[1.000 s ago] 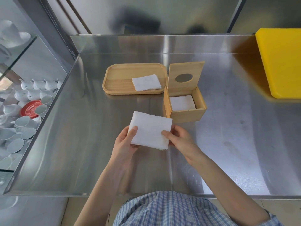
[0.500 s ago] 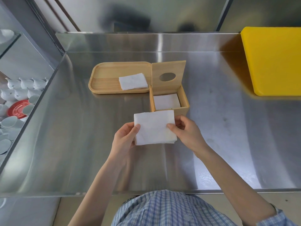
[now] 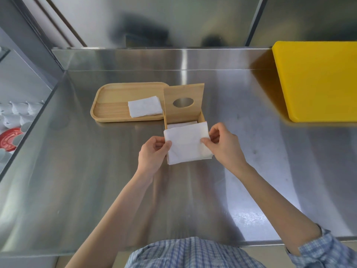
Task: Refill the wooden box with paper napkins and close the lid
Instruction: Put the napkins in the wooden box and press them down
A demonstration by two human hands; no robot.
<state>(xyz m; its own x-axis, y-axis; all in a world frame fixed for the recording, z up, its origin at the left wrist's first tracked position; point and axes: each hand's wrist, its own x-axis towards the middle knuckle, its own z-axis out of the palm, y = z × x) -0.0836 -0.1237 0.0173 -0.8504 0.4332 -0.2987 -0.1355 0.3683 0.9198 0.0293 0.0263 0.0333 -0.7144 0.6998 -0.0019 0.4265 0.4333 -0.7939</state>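
From the head view I am looking down on a steel desk (image 3: 77,180). My left hand (image 3: 152,153) is pinching the left edge of a stack of white paper napkins (image 3: 186,144), thumb on top and fingers underneath. My right hand (image 3: 224,146) is pinching the stack's right edge the same way, so both grips are closing on the same stack. The stack is being held above the front of the wooden box (image 3: 201,118), hiding the box's front wall and most of its opening. I am seeing a strip of white at the back of the box, which looks like napkins lying inside. The lid (image 3: 183,102) is standing upright at the rear of the box, with an oval hole cut through it.

Just left of the box, touching or nearly touching it, a wooden tray (image 3: 112,105) is sitting on the desk, and a second pile of napkins (image 3: 144,106) is lying at its right end. A yellow board (image 3: 318,80) is lying at the far right, well apart from the box. Beyond the desk's left edge I am making out white cups and a red plate (image 3: 9,139) on a lower level.
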